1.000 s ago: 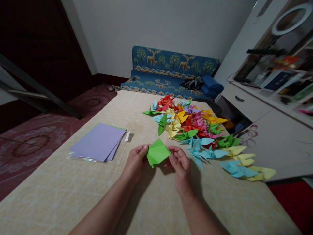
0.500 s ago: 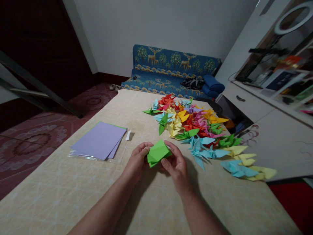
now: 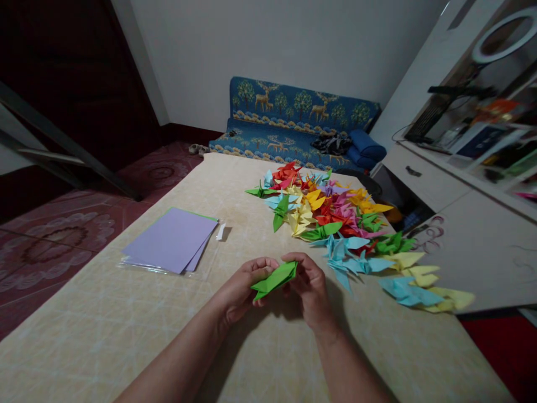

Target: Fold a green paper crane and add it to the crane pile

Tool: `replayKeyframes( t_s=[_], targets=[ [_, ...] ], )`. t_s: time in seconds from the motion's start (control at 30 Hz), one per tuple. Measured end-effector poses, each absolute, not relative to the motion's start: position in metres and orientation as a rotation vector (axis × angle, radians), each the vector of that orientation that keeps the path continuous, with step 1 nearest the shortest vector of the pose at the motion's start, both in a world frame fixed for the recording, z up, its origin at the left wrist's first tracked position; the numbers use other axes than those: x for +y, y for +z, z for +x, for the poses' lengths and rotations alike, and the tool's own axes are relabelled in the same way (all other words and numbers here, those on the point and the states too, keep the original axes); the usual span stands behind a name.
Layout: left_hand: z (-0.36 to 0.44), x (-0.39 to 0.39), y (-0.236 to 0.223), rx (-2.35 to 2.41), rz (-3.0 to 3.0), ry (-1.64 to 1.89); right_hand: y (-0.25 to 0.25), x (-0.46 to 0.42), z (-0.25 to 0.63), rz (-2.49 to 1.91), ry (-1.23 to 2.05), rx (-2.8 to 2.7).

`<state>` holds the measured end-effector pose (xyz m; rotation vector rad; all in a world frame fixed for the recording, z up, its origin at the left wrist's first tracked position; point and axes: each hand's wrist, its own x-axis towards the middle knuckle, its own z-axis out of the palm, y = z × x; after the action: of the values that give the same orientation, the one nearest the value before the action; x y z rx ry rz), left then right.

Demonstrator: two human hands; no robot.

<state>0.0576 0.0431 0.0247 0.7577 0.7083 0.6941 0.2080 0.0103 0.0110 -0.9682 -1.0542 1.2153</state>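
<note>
A folded piece of green paper (image 3: 274,280) is held between both hands above the table, tilted so that its layered edge shows. My left hand (image 3: 247,285) grips its left side, thumb on top and fingers underneath. At its right end, my right hand (image 3: 309,288) pinches the paper, with some fingers hidden behind it. Beyond my right hand lies a spread of folded paper cranes (image 3: 335,215) in red, yellow, green, blue, pink and orange. To the left, purple paper sheets (image 3: 172,240) rest on a clear plastic wrapper (image 3: 205,271).
A small white tag (image 3: 221,232) lies beside the wrapper on the patterned tablecloth (image 3: 126,336). Behind the table stands a blue sofa (image 3: 268,126) with a deer print. A white cabinet (image 3: 470,224) is on the right, and a metal ladder-like frame (image 3: 71,148) leans at the left.
The green folded paper has been tilted from showing its flat face to a narrower, edge-on view. Both hands have turned and lowered slightly with it.
</note>
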Motion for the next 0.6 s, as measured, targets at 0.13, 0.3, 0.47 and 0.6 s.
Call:
replayKeyframes(
  t_s=[0.13, 0.3, 0.47, 0.6],
  targets=[
    [0.060, 0.043, 0.024, 0.792, 0.746, 0.791, 0.011, 0.008, 0.207, -0.964, 1.179, -1.024],
    [0.063, 0.046, 0.016, 0.903, 0.739, 0.988, 0.014, 0.005, 0.203, -0.968, 1.150, -1.068],
    [0.062, 0.047, 0.015, 0.945, 0.808, 1.088, 0.015, 0.005, 0.200, -1.020, 1.144, -0.988],
    [0.059, 0.046, 0.016, 1.105, 1.158, 1.273, 0.013, 0.006, 0.202, -1.038, 1.171, -0.919]
  ],
)
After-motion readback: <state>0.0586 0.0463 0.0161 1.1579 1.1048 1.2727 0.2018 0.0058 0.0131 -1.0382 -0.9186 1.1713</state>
